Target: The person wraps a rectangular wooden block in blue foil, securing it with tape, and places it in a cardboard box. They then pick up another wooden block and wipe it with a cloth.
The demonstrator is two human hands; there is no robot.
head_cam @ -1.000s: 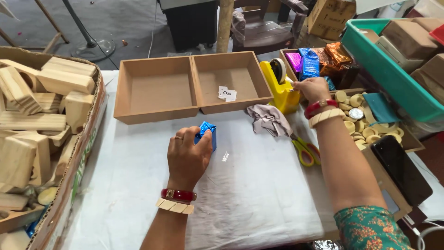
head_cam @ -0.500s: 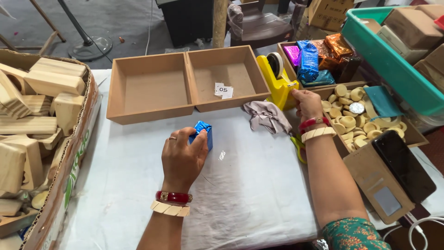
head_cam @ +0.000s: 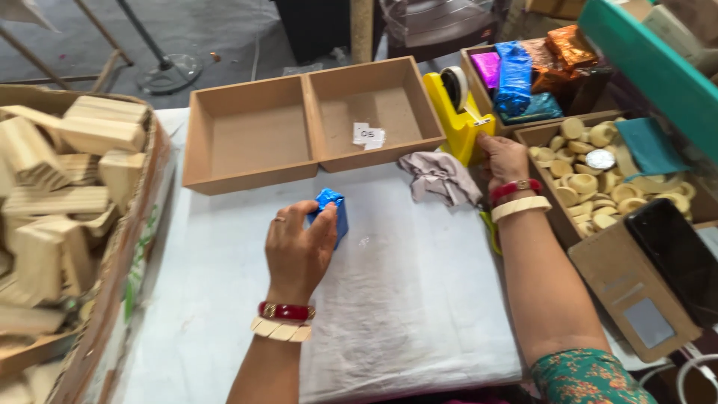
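Since a moment ago, my right hand point(head_cam: 502, 158) has slid down from the top of the yellow tape holder point(head_cam: 460, 116) to its front end, and my fingers touch it there. I cannot tell if they pinch any tape. My left hand point(head_cam: 299, 251) has stayed where it was, closed around the little blue shiny box point(head_cam: 331, 213). That box sits on the white table cover point(head_cam: 404, 299), near the middle, just in front of the two brown trays point(head_cam: 314, 123).

My hands are well apart. One is on the box and one is on the tape holder.

Between them lies a crumpled grey cloth point(head_cam: 440, 176). One tray has a small white paper slip point(head_cam: 368, 135) in it. Behind the tape holder is a box with pink, blue and orange shiny wraps point(head_cam: 527, 71). By my right arm is a tray of round wooden bits point(head_cam: 598, 168), and a black phone point(head_cam: 677, 254) lies on a brown flap. On my left side is a big box full of pale wooden blocks point(head_cam: 60, 164).
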